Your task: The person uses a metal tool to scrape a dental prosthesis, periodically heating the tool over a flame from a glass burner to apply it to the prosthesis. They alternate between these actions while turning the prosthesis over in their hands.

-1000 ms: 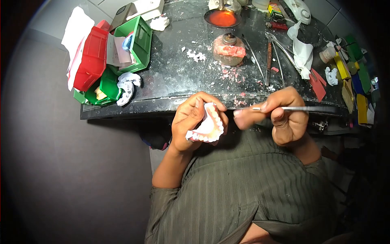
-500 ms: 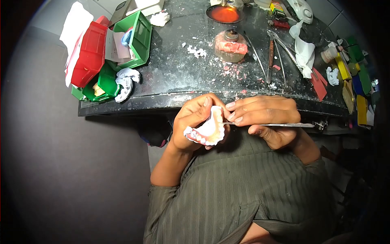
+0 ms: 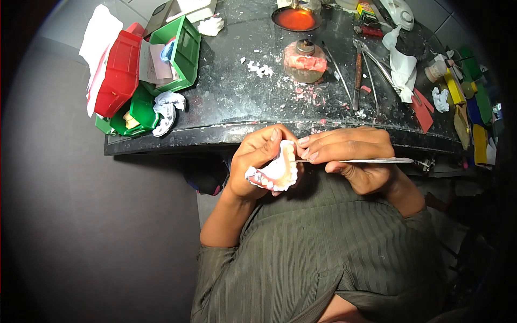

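Note:
My left hand (image 3: 253,159) grips a denture model (image 3: 277,169), a horseshoe-shaped white cast with pink wax and a row of teeth, held just off the table's front edge. Between the fingers and thumb of my right hand (image 3: 358,156) lies a thin metal tool (image 3: 377,160), nearly level. Its narrow tip meets the right side of the model, by the teeth. The fingertips of my right hand are close beside the model.
On the black table (image 3: 226,102) stand a glass burner (image 3: 305,62) with pink wax, a dish of orange-red material (image 3: 296,19), metal tools (image 3: 358,78), and green (image 3: 186,54) and red bins (image 3: 119,72). White and pink scraps lie scattered.
My right hand and the tool have shifted slightly left and up, and the tool's handle end sits a little higher. My left hand and the model are nearly unchanged.

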A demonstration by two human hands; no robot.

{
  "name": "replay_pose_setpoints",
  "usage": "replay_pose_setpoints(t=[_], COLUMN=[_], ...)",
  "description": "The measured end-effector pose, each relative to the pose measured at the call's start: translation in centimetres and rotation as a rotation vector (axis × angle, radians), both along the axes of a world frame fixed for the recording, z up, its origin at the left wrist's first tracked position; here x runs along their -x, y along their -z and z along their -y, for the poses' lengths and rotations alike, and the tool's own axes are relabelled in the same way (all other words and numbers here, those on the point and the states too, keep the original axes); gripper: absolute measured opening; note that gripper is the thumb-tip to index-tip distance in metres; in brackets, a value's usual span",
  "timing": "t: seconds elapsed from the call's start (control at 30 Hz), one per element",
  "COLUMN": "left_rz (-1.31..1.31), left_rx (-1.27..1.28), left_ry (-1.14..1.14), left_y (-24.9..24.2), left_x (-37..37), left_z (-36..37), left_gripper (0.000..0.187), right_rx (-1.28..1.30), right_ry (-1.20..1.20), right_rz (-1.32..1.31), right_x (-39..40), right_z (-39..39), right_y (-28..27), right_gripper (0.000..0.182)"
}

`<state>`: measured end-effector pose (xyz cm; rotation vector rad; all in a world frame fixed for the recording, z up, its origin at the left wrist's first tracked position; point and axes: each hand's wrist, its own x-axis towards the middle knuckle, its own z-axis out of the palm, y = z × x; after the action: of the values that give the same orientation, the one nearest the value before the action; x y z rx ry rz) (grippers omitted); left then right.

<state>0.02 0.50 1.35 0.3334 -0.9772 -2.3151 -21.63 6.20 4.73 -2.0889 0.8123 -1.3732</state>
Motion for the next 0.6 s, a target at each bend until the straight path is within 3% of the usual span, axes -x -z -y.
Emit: replay_pose_setpoints(t=[0.17,0.27,0.6], left_rz=[0.048,0.061,0.227], left_rx=[-0.065,-0.099,0.001], left_ry=[-0.028,-0.026,-0.082], left_y=[-0.6,-0.6,-1.4], left_x=[0.4,0.5,0.4], left_z=[-0.3,-0.4,-0.6], left_gripper=[0.038,0.044,0.042], right_rx=[-0.004,0.040,-0.044], right_ry=[0.124,0.109,0.115], right_rz=[0.006,0.011,-0.020], right_x=[0.3,-0.2,-0.7], right_z=[0.0,0.3,0.0], right_y=[-0.9,-0.9,-0.6], right_gripper=[0.012,0.008,0.009])
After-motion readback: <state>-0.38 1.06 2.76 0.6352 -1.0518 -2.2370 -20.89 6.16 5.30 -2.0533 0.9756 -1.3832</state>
